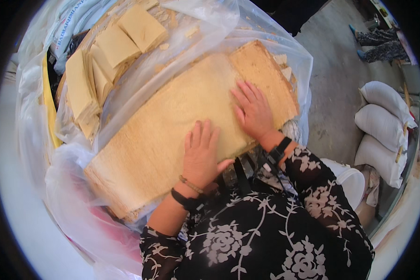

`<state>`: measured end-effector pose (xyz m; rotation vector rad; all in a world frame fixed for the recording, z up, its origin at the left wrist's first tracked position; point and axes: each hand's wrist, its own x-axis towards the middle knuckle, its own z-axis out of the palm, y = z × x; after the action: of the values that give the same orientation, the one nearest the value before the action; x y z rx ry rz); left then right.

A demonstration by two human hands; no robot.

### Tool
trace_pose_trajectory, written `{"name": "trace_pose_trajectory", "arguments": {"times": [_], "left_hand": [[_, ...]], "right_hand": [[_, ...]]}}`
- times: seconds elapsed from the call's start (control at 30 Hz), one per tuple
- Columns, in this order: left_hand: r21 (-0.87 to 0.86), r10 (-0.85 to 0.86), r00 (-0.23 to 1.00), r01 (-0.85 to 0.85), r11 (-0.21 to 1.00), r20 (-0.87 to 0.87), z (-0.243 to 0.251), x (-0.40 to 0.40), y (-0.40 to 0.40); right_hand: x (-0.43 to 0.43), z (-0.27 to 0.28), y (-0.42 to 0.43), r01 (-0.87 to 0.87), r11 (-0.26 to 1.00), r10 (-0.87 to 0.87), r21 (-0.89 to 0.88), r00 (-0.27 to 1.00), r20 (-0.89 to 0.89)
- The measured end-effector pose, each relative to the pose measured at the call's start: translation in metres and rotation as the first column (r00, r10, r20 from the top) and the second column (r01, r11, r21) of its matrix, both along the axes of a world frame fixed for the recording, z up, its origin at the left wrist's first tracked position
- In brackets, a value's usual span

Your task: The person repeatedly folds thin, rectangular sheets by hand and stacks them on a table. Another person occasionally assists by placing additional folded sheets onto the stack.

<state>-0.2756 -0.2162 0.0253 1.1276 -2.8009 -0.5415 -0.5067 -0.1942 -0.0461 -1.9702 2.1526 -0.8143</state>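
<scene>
A long stack of thin, pale yellow sheets (154,133) lies slantwise before me; the sheets' material I cannot tell for certain. My left hand (201,154) rests palm down on the stack near its front edge, fingers slightly apart and thumb out to the side. Farther right, my right hand (252,110) lies flat on the same stack, near where a browner part (266,70) of it shows at the right end. Neither hand grips anything. Folded bundles of similar sheets (115,45) stand at the upper left, beyond a fold of clear plastic film.
Clear plastic film (213,17) covers the work surface, with broken flakes (192,31) on it. Full white sacks (378,126) are piled on the floor at right, near a white bucket (350,182). Another person's legs (381,45) show at the upper right.
</scene>
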Motion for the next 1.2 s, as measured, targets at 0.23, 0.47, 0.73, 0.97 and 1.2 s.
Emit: {"name": "trace_pose_trajectory", "arguments": {"times": [0.23,0.47,0.73,0.97,1.2], "left_hand": [[-0.134,-0.009,0.999,0.015,0.991,0.045,-0.021,0.022,0.026],[-0.165,0.045,0.998,-0.036,0.986,0.051,-0.016,0.017,0.031],[-0.03,0.11,0.981,-0.116,0.993,-0.157,-0.014,0.019,0.028],[-0.049,0.093,0.947,-0.113,0.992,-0.308,-0.03,0.035,0.022],[-0.206,0.237,0.957,-0.27,0.941,-0.168,-0.02,-0.016,0.036]], "right_hand": [[-0.032,0.021,-0.01,0.141,0.946,-0.305,0.291,0.687,0.659],[-0.045,0.064,0.042,-0.3,0.746,-0.601,0.594,0.078,0.795],[0.027,0.089,0.043,-0.211,0.901,-0.294,0.378,0.343,0.892],[0.035,0.083,0.063,-0.16,0.945,-0.274,0.285,0.088,0.958],[0.027,0.027,0.063,-0.165,0.923,-0.321,0.348,0.167,0.932]]}}
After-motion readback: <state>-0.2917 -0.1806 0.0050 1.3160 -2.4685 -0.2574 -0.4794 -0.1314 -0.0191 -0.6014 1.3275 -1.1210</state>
